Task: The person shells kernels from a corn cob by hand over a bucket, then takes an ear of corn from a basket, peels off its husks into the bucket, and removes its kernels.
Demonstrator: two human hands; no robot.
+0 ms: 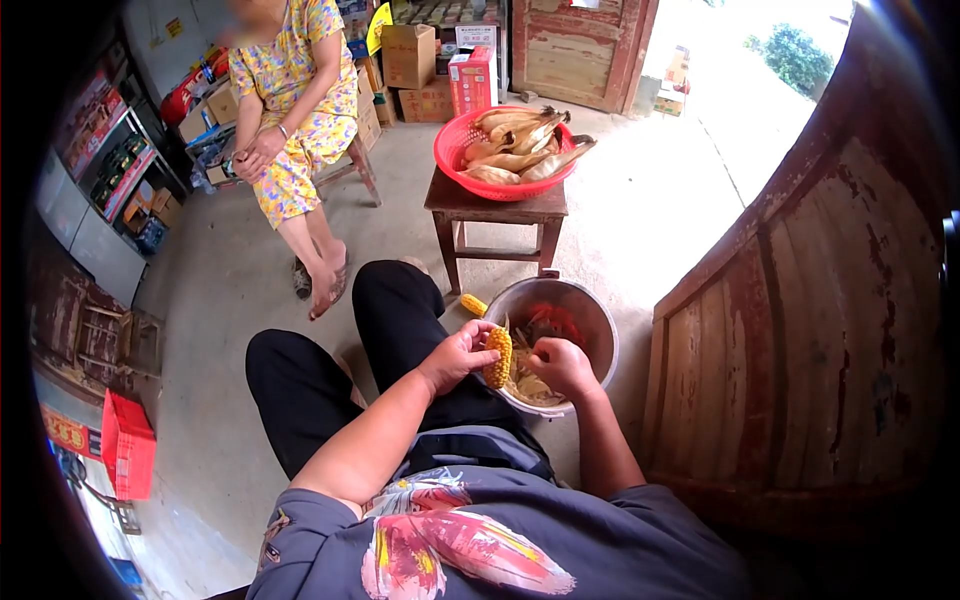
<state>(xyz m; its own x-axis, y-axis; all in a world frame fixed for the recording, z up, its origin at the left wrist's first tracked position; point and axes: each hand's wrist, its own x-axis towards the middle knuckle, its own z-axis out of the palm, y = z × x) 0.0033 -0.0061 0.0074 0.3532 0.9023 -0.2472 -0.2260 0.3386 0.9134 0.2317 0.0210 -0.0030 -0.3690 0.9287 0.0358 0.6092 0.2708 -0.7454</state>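
Observation:
A yellow corn cob (pixel 498 360), stripped of most of its husk, is held upright in my left hand (pixel 460 356), thumb and fingers wrapped round its side. Just right of the cob, my right hand (pixel 562 366) is closed over the rim of a metal pot (pixel 603 330); whether it pinches anything is too small to tell. Inside the pot lie pale husks (pixel 530 388) and something red. Another yellow cob (pixel 473 304) shows at the pot's left edge. Beyond, a red basket (pixel 447 150) of corn in dry husks (pixel 520 160) rests on a wooden stool (pixel 500 205).
A person in patterned clothes (pixel 300 90) sits on a chair at the upper left. Cardboard boxes (pixel 408 57) stand behind the stool. A worn wooden door (pixel 780 340) rises on the right. A red crate (pixel 128 445) is at the lower left.

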